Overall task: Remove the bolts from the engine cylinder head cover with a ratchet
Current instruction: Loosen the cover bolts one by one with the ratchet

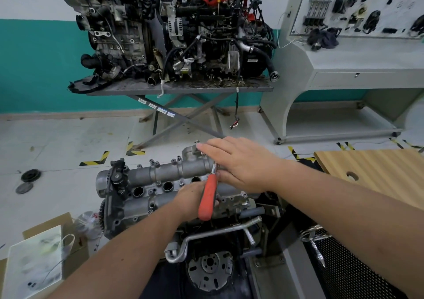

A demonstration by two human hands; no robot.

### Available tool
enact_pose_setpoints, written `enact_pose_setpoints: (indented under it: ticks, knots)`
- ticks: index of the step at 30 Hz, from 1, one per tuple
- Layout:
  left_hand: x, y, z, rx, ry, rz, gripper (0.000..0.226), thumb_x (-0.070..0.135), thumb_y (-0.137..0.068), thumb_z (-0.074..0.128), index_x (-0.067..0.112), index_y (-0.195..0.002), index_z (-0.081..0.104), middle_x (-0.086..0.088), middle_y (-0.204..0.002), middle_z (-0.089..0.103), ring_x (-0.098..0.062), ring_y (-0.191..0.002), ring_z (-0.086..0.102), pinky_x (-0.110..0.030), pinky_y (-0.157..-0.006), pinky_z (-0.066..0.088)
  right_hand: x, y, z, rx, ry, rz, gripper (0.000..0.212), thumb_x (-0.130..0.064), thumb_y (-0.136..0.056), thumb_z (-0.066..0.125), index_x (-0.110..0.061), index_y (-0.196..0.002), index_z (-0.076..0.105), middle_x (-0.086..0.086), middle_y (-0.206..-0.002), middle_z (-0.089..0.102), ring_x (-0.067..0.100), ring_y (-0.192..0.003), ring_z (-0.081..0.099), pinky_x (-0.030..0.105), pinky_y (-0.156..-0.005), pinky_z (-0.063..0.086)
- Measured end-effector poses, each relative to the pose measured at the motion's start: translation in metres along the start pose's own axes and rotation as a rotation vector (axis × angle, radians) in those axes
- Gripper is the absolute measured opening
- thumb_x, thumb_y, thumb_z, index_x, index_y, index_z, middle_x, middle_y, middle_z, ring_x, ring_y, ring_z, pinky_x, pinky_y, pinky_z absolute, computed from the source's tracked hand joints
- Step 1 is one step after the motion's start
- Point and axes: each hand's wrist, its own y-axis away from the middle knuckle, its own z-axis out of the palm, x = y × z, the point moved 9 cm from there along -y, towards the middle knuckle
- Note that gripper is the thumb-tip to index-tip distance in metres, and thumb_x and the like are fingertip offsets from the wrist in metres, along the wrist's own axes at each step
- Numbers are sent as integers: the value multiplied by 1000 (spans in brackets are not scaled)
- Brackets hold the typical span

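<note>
Workshop floor behind, the cylinder head cover [160,179] sits mid-frame; the left hand [190,198] grips the ratchet [207,197] handle to turn, while the right hand [241,163] lies flat, fingers extended, steadying its head on a bolt.

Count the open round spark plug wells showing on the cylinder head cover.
3 in view: left well, middle well, and right well beside the ratchet. A fourth may be hidden under the right hand.
</note>
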Motion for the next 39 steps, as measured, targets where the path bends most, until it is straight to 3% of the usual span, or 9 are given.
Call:
enact_pose_setpoints:
  ticks: [3, 6, 11, 16, 19, 22, 25, 31, 39]
  knots:
    - [0, 0, 3, -20, 81, -19, 33, 32, -94, 67, 12, -121, 68, 3, -138, 57, -16, -126, 52, -36, -109, 39, 1, -10, -9, -54, 114, -34, 50, -47, -102, 39, -21, -144, 46, -1, -126, 59, 22, -108, 54, 40, -89, 45]
    - [1, 2, 1, 9, 57, -23, 22, 32, -94, 67, 20, -111, 75, 9, -150, 47, -16, -131, 48, -37, -110, 37, 3, -27, -10, -130, 95, 120, 34, -49, -103, 36, -25, -90, 58, -7, -85, 60, 22, -86, 58, 37, -70, 42]
    - [0, 2, 0, 16, 70, -24, 22, 32, -94, 67, 23, -112, 75, 10, -149, 48, -15, -131, 49, -37, -110, 37, 31, -18, 28, -31, -1222, 823, 26, -21, -95, 56, -1, -79, 58, 13, -71, 68, 32, -73, 64, 38, -66, 48]
    - [1, 1, 0, 7, 39, -27, 25, 33, -95, 66, 24, -117, 73, 12, -151, 46, -14, -133, 48, -38, -110, 37, 24, -4, 58, 610, -2157, 965, 28, -19, -99, 55, -15, -71, 53, 0, -64, 64, 13, -65, 66, 29, -72, 41]
    - [2, 2, 0, 8, 32, -11, 24, 33, -94, 67, 27, -116, 74, 12, -150, 47, -13, -131, 49, -38, -109, 39, 25, 7, 56, 792, -1938, 877, 20, -20, -101, 54, -17, -80, 57, -1, -79, 69, 10, -69, 65, 26, -68, 48]
    - [1, 4, -2, 38, 56, -16, 20, 31, -91, 70, 23, -108, 76, 12, -141, 56, -16, -123, 56, -38, -104, 43, 18, 21, 15, 896, -1016, 617, 21, -21, -101, 51, -20, -107, 71, -5, -112, 68, 4, -103, 63, 16, -85, 50]
    - [2, 9, -8, 82, 129, -4, 39, 40, -91, 65, 12, -118, 71, 0, -127, 65, -27, -120, 59, -42, -103, 47, -10, 17, -8, 880, -221, 302, 31, 4, -84, 63, -4, -113, 73, 15, -120, 67, 34, -106, 64, 43, -87, 52]
    - [12, 4, -6, 91, 108, 65, 19, 12, -91, 70, 4, -108, 73, 9, -120, 63, -10, -109, 57, -10, -90, 37, -13, -8, -8, 571, -40, 234, 35, -6, -80, 47, -5, -103, 73, 11, -89, 67, 34, -80, 62, 44, -64, 51]
    - [8, 7, -7, 72, 146, -2, 17, 22, -93, 69, 5, -99, 67, 12, -93, 59, -10, -85, 55, -10, -71, 40, -6, -9, 2, 155, -108, 146, 62, -39, -95, 32, -2, -142, 47, 12, -118, 58, 30, -100, 55, 44, -84, 44]
